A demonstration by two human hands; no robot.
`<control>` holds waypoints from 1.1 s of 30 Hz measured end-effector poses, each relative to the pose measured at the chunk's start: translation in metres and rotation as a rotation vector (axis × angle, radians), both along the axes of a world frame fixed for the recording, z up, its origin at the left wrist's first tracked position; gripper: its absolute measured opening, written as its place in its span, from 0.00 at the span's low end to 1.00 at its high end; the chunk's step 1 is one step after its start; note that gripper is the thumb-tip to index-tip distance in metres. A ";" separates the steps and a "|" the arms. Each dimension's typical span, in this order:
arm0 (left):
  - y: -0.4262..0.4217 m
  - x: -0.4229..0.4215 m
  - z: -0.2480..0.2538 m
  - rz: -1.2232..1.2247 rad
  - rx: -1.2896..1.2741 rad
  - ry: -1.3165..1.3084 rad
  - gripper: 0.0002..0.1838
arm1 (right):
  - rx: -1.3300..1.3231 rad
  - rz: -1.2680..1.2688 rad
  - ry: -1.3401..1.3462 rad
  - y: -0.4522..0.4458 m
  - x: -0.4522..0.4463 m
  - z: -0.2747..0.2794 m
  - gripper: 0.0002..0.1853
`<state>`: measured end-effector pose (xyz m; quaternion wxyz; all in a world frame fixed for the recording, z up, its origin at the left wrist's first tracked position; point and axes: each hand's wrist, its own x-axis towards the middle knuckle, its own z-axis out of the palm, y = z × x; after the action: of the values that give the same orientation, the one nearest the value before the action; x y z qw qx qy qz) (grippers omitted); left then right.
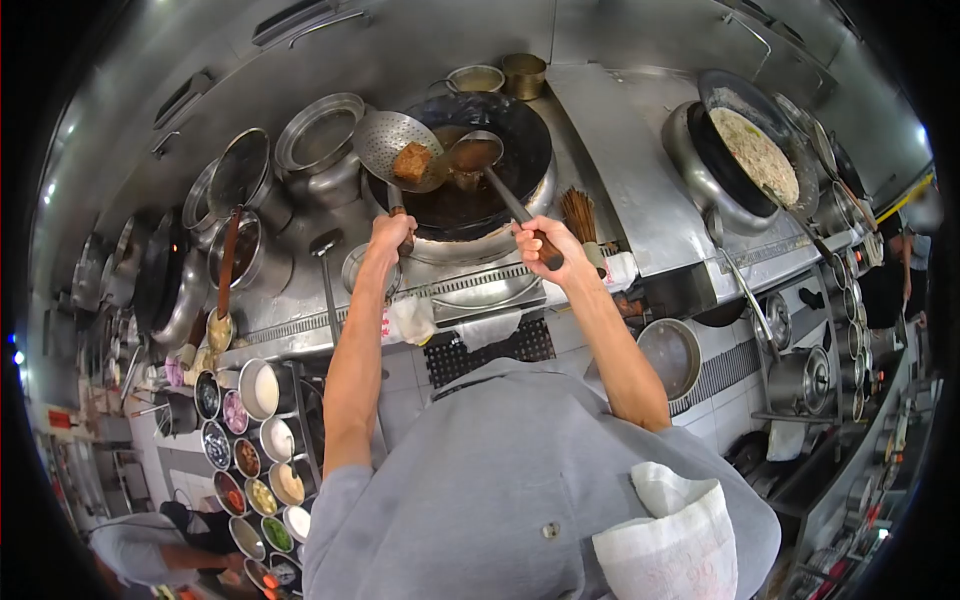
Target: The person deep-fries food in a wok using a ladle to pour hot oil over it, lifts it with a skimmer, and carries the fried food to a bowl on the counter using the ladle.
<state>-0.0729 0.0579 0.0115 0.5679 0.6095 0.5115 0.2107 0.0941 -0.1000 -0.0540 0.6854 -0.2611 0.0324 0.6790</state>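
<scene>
My left hand (393,235) is closed round the handle of a perforated metal strainer (375,140), which is held over the left side of a large black wok (525,150). A brown fried piece (411,162) lies in the strainer. My right hand (550,248) grips the wooden handle of a ladle (475,152). The ladle's bowl is just right of the strainer, above the dark liquid in the wok. Whether the two tools touch is unclear. Beside my right hand, a bamboo brush (578,210) stands near the wok's rim.
Metal pots (322,135) crowd the left of the stove. A second wok (755,160) with pale food is at the right. Small ingredient containers (262,390) stand at the lower left. Parts of other people (135,550) show at the lower left and far right.
</scene>
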 end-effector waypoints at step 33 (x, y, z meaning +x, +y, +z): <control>-0.032 0.026 -0.006 0.062 -0.157 -0.186 0.05 | -0.399 0.039 -1.589 0.021 0.080 -0.021 0.15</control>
<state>-0.0467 0.0259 0.0051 0.6520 0.5248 0.4903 0.2429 0.1738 -0.0786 -0.0748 0.4324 -0.7819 -0.3473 0.2848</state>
